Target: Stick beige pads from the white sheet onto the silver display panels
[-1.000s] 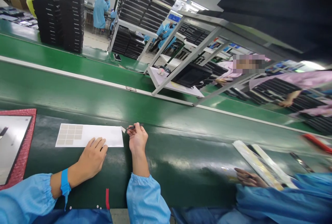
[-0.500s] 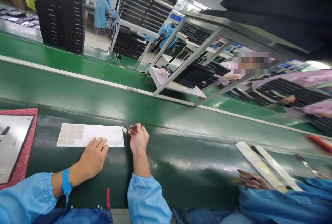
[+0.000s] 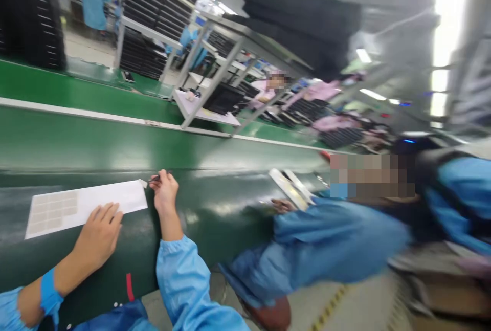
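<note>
A white backing sheet (image 3: 128, 194) lies on the dark green bench top, with rows of small beige stickers (image 3: 53, 211) on its left part. My left hand (image 3: 98, 234) rests flat on its lower edge, fingers stretched out and holding nothing; a blue band circles that wrist. Beyond the sheet's right end, my right hand (image 3: 165, 195) is closed around dark tweezers (image 3: 154, 179), partly hidden by the fingers. At their tip, by the sheet's upper right corner, is a small pale sticker (image 3: 143, 183). Whether the sticker touches the sheet I cannot tell.
To the right sits a co-worker in a blue coat (image 3: 307, 244), blurred, with a hand near pale strips (image 3: 289, 188). A metal rack (image 3: 215, 85) stands across the bench. Stacked black trays (image 3: 34, 19) rise at the far left. A red strip (image 3: 130, 286) marks the near edge.
The view has swung right, so everything appears farther left and the red-edged panel has left the picture. More of the co-worker shows. Both hands keep about the same places at the sheet.
</note>
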The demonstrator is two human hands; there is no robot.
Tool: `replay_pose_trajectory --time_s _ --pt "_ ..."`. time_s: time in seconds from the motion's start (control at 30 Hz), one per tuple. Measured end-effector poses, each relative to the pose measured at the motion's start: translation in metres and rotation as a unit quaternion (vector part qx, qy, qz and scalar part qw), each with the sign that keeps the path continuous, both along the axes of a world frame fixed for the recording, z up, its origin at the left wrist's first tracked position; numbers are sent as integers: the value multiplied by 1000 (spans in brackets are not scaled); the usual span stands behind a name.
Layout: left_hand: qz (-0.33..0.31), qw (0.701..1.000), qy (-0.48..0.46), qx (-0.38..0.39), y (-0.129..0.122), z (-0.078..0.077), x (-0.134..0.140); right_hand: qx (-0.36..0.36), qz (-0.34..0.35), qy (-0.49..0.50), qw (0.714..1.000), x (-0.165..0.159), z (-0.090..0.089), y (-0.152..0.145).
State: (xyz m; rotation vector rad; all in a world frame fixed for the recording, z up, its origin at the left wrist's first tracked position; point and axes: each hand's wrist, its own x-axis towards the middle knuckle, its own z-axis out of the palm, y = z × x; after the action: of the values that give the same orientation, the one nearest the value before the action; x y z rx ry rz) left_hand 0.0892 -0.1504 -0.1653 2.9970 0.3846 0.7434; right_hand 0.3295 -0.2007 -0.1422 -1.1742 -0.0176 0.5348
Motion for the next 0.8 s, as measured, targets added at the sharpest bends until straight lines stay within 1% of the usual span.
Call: replay_pose_trajectory --time_s 0.1,0.17,0.43,0.8 --pt "-13 1000 -17 20 12 -3 4 13 -3 -9 1000 6 1 7" --pt "-19 999 -19 25 15 -4 5 22 -3 -12 1000 8 1 8" --pt "-23 996 -29 75 16 6 5 34 11 -8 999 7 4 7" --pt "-27 998 -36 54 21 13 8 41 3 7 999 12 9 12"
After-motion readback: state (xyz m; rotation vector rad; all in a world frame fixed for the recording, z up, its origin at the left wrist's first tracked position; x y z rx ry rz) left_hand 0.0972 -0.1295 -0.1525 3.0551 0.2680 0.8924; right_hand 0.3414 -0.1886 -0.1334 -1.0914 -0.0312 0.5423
